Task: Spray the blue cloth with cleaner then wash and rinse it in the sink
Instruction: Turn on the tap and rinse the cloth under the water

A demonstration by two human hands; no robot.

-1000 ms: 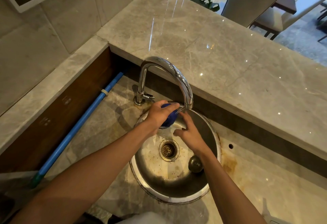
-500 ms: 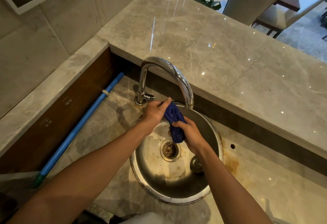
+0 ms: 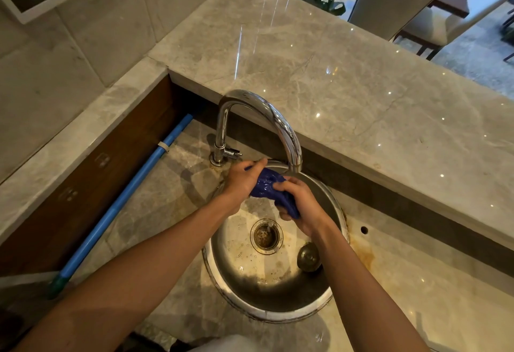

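The wet blue cloth is bunched between both hands over the round steel sink, just under the spout of the chrome tap. My left hand grips its upper left end. My right hand is closed around its lower right end, where a fold of cloth hangs out below the fingers. A thin stream of water lands on the drain. No spray bottle is in view.
A metal sink plug lies in the basin to the right of the drain. A blue pipe runs along the left wall. A raised marble counter stands behind the tap. Rust stains mark the worktop right of the sink.
A second ago only my left hand held the cloth by the spout. My right hand has since closed on it, and the cloth is now stretched and bunched between both hands.
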